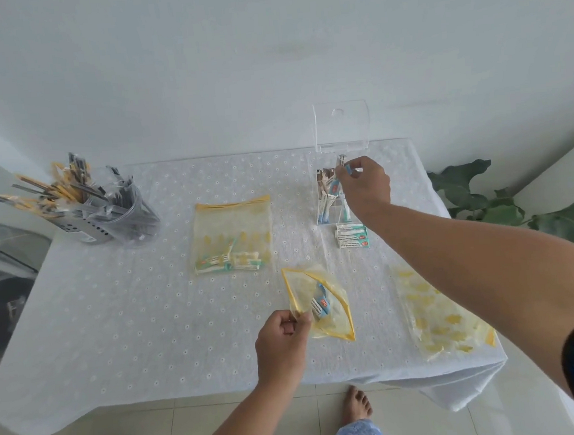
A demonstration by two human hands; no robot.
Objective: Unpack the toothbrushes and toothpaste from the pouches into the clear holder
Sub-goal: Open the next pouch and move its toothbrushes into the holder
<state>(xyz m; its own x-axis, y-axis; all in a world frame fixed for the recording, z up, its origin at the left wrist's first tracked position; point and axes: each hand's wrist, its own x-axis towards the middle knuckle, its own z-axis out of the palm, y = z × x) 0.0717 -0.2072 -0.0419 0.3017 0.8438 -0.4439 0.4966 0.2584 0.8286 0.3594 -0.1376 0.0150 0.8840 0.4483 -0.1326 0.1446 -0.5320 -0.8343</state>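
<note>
The right hand (365, 185) pinches a small wrapped toothbrush packet (341, 165) over the clear acrylic holder (333, 210), apparently mid-deposit, while the left hand (281, 341) grips the open yellow-trimmed transparent pouch (320, 304), whose remaining toothpaste tube (321, 304) likely needs fetching next.

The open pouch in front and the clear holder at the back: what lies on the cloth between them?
In the head view, a small stack of toothpaste boxes lies between the open pouch and the clear holder, just before the holder.
</note>
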